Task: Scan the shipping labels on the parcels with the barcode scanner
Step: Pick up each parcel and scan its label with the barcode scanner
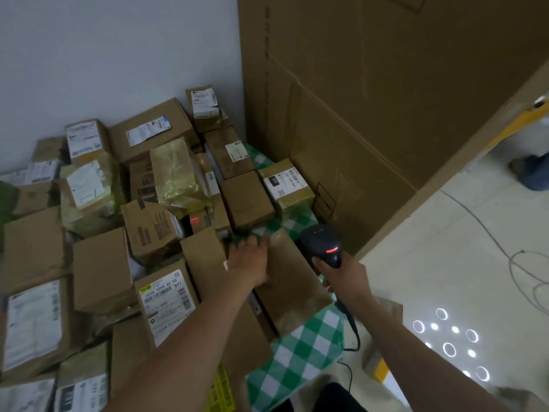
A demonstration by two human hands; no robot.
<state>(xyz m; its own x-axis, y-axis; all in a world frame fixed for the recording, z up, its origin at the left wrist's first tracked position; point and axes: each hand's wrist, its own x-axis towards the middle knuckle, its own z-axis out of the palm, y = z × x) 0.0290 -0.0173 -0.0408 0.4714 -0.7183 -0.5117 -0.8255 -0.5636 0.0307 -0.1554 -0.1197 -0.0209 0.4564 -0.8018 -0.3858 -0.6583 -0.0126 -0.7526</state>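
I'm gripping the barcode scanner point(322, 245) in my right hand point(346, 278), left hand point(251, 261) touching the near plain parcel point(292, 285), cannot tell its grip.

Parcels point(101, 269) heaped left of tall carton point(371, 99), seemingly on cloth point(309, 346).

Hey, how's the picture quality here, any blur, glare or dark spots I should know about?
Head view: the left hand is smeared by motion blur; lights glare as bright rings on the glossy floor; the scanner in the right hand is sharp, its red spot showing on a parcel; far-left labels look soft.
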